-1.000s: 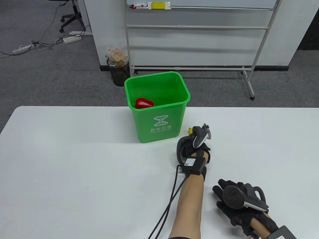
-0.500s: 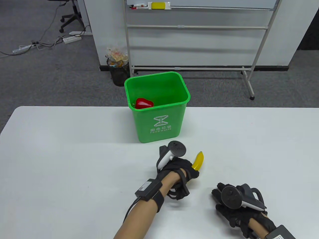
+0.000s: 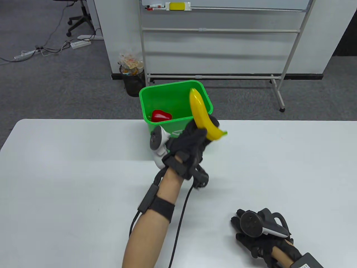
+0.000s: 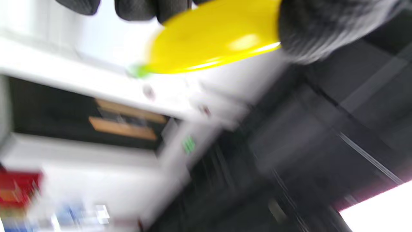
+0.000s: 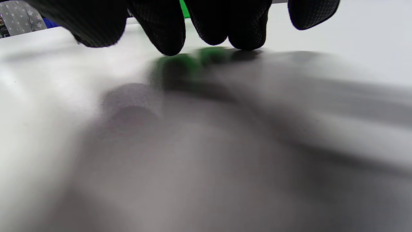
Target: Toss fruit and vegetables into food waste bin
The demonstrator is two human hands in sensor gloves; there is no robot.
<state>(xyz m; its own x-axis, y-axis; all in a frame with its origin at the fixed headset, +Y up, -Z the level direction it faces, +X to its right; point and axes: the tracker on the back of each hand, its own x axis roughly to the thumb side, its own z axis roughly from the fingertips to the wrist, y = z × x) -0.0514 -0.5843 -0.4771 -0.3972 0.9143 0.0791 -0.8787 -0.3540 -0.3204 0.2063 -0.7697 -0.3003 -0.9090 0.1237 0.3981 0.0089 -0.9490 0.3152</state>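
Observation:
My left hand (image 3: 195, 136) grips a yellow banana (image 3: 201, 114) and holds it raised in front of the green food waste bin (image 3: 164, 92), its tip over the bin's right rim. The banana shows blurred in the left wrist view (image 4: 212, 38) between my gloved fingers (image 4: 318, 29). A red bell pepper (image 3: 161, 115) lies inside the bin. My right hand (image 3: 248, 237) rests flat on the white table (image 3: 69, 167) at the lower right, holding nothing; its fingertips (image 5: 169, 29) touch the tabletop in the right wrist view.
The bin stands at the table's far edge. Beyond the table are a whiteboard stand (image 3: 223, 75), a small black waste basket (image 3: 132, 79) on the grey floor, and a power strip with cables (image 3: 81, 44) at the far left.
My left hand picked the banana up from beside the bin, drew back, then lifted it up toward the bin's rim. My right hand slid slightly left and nearer the front edge.

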